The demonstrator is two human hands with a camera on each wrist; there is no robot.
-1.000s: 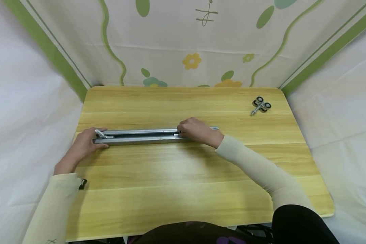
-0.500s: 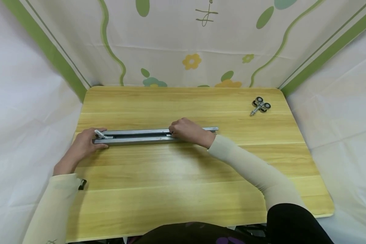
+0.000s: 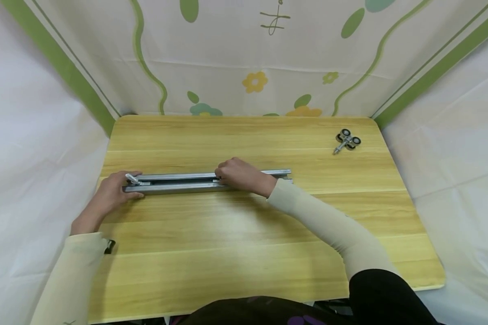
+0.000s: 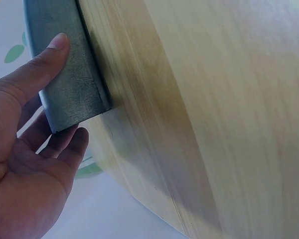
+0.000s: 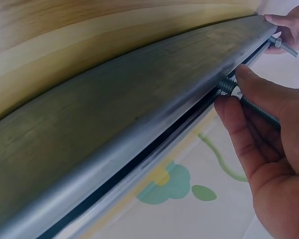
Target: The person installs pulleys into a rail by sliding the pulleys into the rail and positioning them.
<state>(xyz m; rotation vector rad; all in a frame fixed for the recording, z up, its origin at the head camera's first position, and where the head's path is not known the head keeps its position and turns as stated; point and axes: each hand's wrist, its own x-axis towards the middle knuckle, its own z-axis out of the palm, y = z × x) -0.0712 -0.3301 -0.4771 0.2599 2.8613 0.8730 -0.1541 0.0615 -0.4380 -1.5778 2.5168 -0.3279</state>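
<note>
A long metal channel rail (image 3: 175,188) lies across the table with its slot facing up. My left hand (image 3: 113,192) grips its left end, the thumb on the near wall and the fingers at the far side and end. Beside that hand a threaded bolt (image 3: 132,178) sticks up at a slant from the slot. Past the rail's middle, my right hand (image 3: 244,175) pinches a second threaded bolt (image 5: 226,85) that rises out of the slot, between thumb and fingertips. Whatever this bolt joins to inside the channel is hidden.
A trolley (image 3: 348,140) with black-rimmed rollers and a bolt stem rests at the table's back right. The wooden table (image 3: 236,271) has rounded corners. White cloth walls (image 3: 211,49) with green bands stand behind and at both sides.
My right hand has slid left along the rail with the pinched bolt, uncovering more of the rail's right end. The left hand and the rail have stayed in place.
</note>
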